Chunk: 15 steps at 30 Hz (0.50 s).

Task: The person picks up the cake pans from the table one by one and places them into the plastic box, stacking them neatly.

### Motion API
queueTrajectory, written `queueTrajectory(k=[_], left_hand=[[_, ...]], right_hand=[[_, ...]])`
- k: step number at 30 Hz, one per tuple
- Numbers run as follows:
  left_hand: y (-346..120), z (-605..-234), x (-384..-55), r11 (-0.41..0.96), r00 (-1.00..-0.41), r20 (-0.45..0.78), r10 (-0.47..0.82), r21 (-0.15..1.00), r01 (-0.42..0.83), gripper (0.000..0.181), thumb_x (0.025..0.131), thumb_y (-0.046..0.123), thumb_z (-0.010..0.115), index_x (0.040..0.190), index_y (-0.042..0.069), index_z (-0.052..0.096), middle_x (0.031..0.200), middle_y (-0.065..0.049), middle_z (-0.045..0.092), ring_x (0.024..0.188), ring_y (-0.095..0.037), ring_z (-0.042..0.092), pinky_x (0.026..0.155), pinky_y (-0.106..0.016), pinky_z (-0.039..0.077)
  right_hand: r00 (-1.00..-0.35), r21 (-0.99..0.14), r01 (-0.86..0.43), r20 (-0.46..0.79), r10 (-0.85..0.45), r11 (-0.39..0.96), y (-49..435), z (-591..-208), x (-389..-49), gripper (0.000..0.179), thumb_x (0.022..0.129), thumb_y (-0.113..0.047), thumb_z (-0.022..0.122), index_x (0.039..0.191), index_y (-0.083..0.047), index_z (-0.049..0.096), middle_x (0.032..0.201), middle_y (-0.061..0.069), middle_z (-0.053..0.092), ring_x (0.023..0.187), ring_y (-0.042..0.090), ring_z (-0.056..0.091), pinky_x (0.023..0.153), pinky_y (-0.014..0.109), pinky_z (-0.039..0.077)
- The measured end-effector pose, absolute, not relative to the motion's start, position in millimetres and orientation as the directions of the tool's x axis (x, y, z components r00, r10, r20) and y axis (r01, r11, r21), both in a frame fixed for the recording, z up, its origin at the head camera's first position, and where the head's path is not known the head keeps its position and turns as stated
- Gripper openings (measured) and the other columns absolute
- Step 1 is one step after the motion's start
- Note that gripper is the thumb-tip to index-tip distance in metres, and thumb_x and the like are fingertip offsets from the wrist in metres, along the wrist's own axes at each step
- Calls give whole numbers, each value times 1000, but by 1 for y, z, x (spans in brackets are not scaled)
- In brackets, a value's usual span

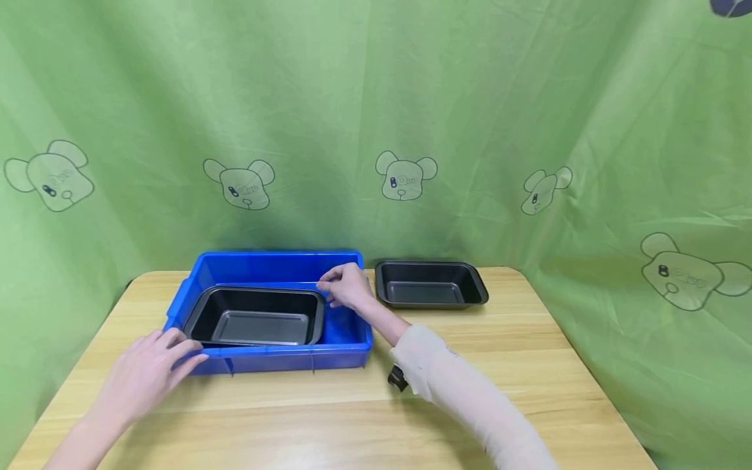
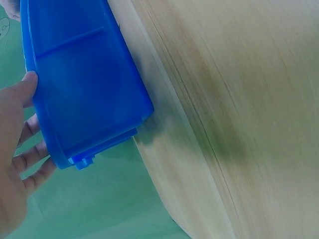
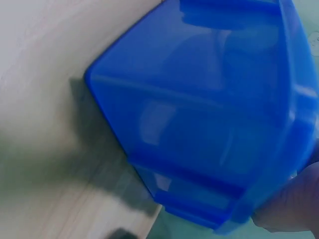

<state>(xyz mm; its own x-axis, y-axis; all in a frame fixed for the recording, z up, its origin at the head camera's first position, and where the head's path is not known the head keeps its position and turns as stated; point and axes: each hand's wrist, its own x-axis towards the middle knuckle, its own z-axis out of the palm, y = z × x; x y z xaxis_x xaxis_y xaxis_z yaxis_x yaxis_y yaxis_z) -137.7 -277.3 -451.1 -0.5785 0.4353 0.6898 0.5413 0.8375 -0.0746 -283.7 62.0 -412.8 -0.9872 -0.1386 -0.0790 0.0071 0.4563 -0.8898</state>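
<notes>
A black loaf pan [image 1: 264,316] lies inside the blue plastic bin [image 1: 341,358], toward its left side. My left hand [image 1: 147,365] is at the bin's front left corner, its fingers over the rim beside the pan. In the left wrist view the thumb [image 2: 29,87] meets the bin's rim, while the fingertips go out of sight behind it. My right hand [image 1: 348,285] hovers over the bin's right part, loosely bent fingers close to the pan's back right corner, with nothing seen in them. The bin wall hides most of that hand in the right wrist view.
A second black loaf pan [image 1: 431,285] stands on the wooden table [image 1: 329,418], right of the bin. A green curtain [image 1: 329,117] with mouse-head drawings hangs behind and around the table. A small black device [image 1: 397,377] shows under the right sleeve.
</notes>
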Motion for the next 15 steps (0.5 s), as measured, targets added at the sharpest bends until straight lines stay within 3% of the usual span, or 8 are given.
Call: queueTrajectory(k=[7, 15], left_hand=[[-276, -449, -137, 836, -573, 691, 441, -85, 541, 75, 111, 62, 25, 86, 14, 77, 81, 1, 63, 67, -20, 56, 56, -34, 42], [-276, -448, -137, 837, -576, 682, 451, -99, 538, 75, 111, 62, 24, 87, 14, 77, 81, 2, 62, 66, -19, 55, 56, -33, 42]], right_hand=[[-988, -919, 1, -62, -142, 393, 81, -393, -284, 16, 95, -12, 79, 106, -1, 80, 99, 21, 80, 79, 32, 81, 64, 34, 65], [-984, -940, 9, -69, -166, 340, 112, -372, -289, 24, 97, -15, 78, 117, -1, 77, 109, 20, 79, 78, 24, 79, 74, 38, 67]])
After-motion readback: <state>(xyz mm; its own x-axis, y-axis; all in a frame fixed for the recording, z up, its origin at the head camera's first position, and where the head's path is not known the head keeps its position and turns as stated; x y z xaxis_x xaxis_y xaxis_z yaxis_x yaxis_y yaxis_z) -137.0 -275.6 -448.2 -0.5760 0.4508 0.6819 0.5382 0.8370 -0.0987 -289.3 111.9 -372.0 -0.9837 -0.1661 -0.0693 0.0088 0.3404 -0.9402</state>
